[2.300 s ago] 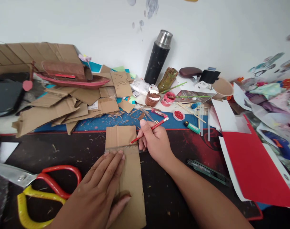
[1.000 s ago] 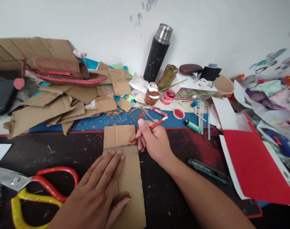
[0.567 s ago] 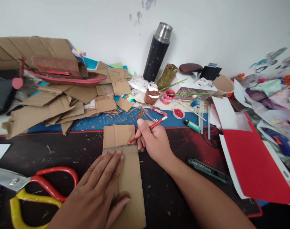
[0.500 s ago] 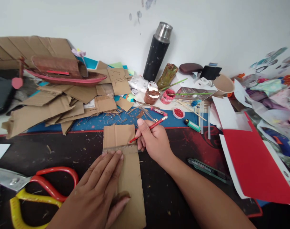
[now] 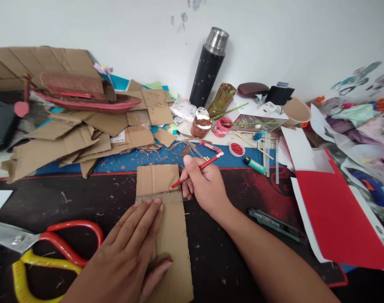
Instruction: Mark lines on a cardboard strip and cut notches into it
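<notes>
A strip of brown cardboard [image 5: 174, 235] lies lengthwise on the dark mat, with a clear ruler [image 5: 173, 196] across it. My left hand [image 5: 131, 240] is laid flat, fingers stretched out, its fingertips pressing on the ruler's near edge and its palm over the cardboard. My right hand [image 5: 204, 183] is closed around a red pencil [image 5: 196, 169]. The pencil slants, its tip touching or just above the cardboard along the ruler's far edge. Part of the ruler is hidden by my left fingertips.
Large scissors [image 5: 59, 244] with red and yellow handles lie at the left. A utility knife [image 5: 276, 225] and a red sheet [image 5: 340, 219] are at the right. Behind are cardboard scraps [image 5: 62, 145], a model boat [image 5: 87, 94], paint jars [image 5: 222, 126] and a black flask [image 5: 208, 67].
The pencil and my right hand have shifted very slightly, the tip moving a little left along the ruler. My left hand, the ruler and the cardboard keep their places.
</notes>
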`<move>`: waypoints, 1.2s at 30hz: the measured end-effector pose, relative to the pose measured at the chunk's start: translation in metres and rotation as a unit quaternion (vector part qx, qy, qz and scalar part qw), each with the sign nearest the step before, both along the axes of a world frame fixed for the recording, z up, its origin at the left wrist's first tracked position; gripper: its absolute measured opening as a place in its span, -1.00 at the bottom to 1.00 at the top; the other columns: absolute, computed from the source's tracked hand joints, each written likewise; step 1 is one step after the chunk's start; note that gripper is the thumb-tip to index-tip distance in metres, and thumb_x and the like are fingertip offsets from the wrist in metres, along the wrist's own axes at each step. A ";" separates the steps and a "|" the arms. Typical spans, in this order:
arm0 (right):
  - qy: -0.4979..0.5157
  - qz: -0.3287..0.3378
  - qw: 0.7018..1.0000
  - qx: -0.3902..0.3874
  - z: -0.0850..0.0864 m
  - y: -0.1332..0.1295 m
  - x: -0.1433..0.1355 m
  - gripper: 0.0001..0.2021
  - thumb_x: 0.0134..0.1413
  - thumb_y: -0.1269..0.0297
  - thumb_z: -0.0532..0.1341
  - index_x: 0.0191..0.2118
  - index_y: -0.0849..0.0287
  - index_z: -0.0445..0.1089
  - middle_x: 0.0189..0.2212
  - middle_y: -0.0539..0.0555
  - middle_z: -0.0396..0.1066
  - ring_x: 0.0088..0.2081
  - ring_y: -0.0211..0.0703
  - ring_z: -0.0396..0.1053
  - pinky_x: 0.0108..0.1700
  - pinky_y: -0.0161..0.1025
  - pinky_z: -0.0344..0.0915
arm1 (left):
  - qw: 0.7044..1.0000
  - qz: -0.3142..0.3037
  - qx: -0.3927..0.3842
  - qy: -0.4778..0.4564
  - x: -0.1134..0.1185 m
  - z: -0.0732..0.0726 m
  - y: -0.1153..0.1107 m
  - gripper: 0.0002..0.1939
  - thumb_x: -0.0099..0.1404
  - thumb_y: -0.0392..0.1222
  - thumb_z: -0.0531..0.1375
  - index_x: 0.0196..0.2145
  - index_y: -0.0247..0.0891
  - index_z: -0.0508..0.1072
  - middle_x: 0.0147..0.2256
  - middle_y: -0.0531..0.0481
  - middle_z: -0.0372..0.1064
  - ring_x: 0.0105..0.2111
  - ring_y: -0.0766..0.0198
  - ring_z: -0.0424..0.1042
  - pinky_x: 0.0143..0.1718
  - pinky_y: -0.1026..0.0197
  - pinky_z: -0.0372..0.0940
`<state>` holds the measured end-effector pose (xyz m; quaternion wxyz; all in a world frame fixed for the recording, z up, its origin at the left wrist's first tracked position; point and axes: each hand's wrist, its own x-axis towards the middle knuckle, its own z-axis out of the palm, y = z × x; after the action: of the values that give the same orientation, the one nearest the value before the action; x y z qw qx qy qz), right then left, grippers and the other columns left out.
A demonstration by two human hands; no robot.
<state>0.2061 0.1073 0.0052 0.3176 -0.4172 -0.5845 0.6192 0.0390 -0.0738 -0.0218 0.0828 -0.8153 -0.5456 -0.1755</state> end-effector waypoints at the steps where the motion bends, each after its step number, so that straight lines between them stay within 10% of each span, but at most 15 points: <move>1: 0.001 0.002 1.000 0.003 0.000 0.000 0.000 -0.30 0.38 -0.51 0.25 -0.45 0.05 0.38 -0.75 -0.11 0.25 -0.70 -0.26 0.30 -0.63 -0.37 0.23 | 1.000 0.001 0.000 0.004 0.000 0.000 0.000 -0.21 0.63 0.12 0.12 0.54 -0.56 0.30 0.38 -0.44 0.50 0.36 -0.21 0.46 0.51 -0.10 0.19; 24: 0.055 -0.029 0.998 -0.009 0.005 0.004 0.001 -0.31 0.34 -0.50 0.32 -0.47 0.07 0.39 -0.77 -0.16 0.18 -0.72 -0.26 0.31 -0.66 -0.38 0.22 | 0.999 -0.009 0.000 0.030 0.001 -0.001 0.000 -0.21 0.64 0.12 0.09 0.50 -0.66 0.30 0.39 -0.53 0.44 0.38 -0.29 0.40 0.65 -0.16 -0.14; 36: 0.085 -0.055 0.995 0.022 0.006 0.012 0.004 -0.29 0.30 -0.54 0.32 -0.47 0.07 0.39 -0.75 -0.16 0.17 -0.71 -0.28 0.31 -0.64 -0.36 0.20 | 0.999 0.005 0.006 0.039 0.001 -0.004 0.000 -0.09 0.68 0.18 0.00 0.67 -0.57 0.01 0.40 -0.48 0.46 0.39 -0.31 0.42 0.46 -0.20 0.20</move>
<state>0.2100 0.1188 0.0114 0.4083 -0.3875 -0.5451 0.6213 0.0397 -0.0740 -0.0259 0.1095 -0.8180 -0.5454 -0.1463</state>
